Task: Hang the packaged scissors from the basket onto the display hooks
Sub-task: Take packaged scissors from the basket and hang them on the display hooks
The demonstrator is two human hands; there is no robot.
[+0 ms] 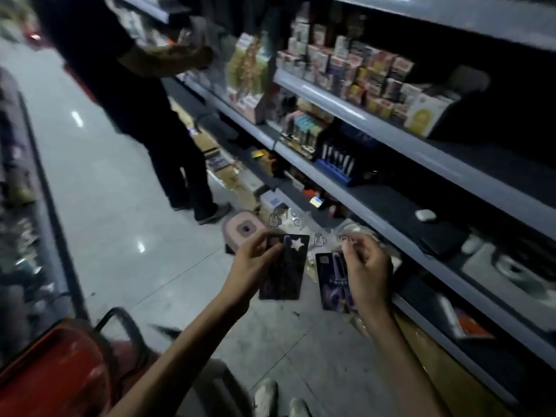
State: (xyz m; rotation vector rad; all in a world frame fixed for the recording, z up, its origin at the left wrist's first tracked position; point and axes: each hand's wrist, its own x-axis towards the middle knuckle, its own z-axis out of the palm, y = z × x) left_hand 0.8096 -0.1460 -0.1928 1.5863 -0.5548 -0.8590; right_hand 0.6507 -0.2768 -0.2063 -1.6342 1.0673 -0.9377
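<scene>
Red basket (54,371) is sitting on the floor at my lower left, close to my shoes (266,397). I am holding two packaged scissors above the floor tiles, just off the front edge of the lower shelf (421,260). My left hand (255,260) is pinching the top of the dark pack (285,275) with the white star, and my right hand (367,269) is curling round the top of the second pack (332,281). Another person (135,85) is standing further along the aisle, beside a pink stool (245,228).
</scene>
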